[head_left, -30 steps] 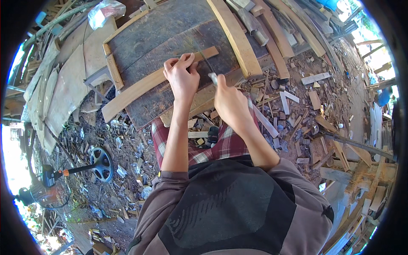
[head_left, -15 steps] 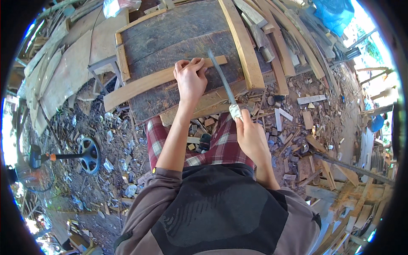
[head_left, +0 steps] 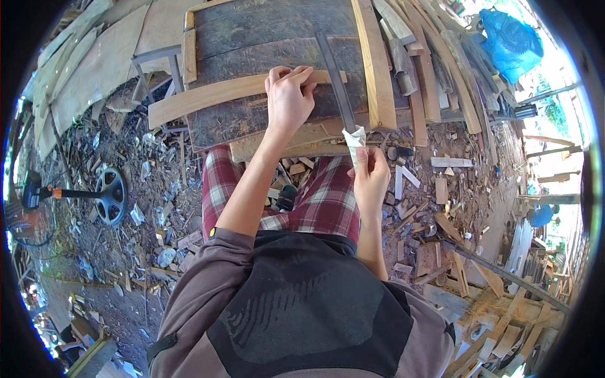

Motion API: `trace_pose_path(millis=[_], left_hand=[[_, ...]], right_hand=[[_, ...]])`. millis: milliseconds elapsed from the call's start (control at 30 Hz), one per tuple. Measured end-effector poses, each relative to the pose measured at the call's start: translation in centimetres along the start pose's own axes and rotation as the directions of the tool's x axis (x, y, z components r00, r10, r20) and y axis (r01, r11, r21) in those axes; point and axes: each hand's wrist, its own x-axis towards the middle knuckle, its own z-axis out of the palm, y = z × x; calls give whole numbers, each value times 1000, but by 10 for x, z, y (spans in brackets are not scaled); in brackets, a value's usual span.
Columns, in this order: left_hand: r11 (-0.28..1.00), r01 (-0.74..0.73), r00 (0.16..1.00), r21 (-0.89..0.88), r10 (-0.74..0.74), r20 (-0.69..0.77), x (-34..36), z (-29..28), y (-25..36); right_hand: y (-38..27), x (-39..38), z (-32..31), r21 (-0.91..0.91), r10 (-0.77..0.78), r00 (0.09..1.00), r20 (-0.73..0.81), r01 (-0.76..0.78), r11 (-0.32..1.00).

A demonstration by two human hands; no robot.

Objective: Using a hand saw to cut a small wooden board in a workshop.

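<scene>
Where overhanging the dark bench (head_left: 271, 53) at 10 o'clock, noted a wooden strip (head_left: 208, 96) running to just past 12; judged light, stiff, apt to rock if held by that end. Best pressed flat near 12. Found left hand (head_left: 290, 101) there, with fingers bunched over it, seemingly clamped on. Toward 12:30, saw a flat metal file (head_left: 334, 75) crossing the strip; cannot tell whether touching. Judged rigid, heavier; best taken by the white wrapped handle (head_left: 356, 142). Toward 2, noted right hand (head_left: 370, 175) pinching that between thumb and fingers.
</scene>
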Motion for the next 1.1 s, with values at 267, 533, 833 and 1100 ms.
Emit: trace_pose_path(millis=[267,533,833,1100], left_hand=[[999,-4,1000,50,3,14,0,-1,-3],[993,-9,1000,119,5,30,0,2,-3],[994,-9,1000,107,8,11,-1,6,-6],[994,3,1000,107,-5,16,-1,8,-6]], right_hand=[[-7,15,2,-280,-56,989,136,92,956],[-26,7,13,-482,-147,969,197,227,846],[-29,-4,14,-560,-33,970,240,166,811],[-25,-21,7,-616,-12,963,269,181,767]])
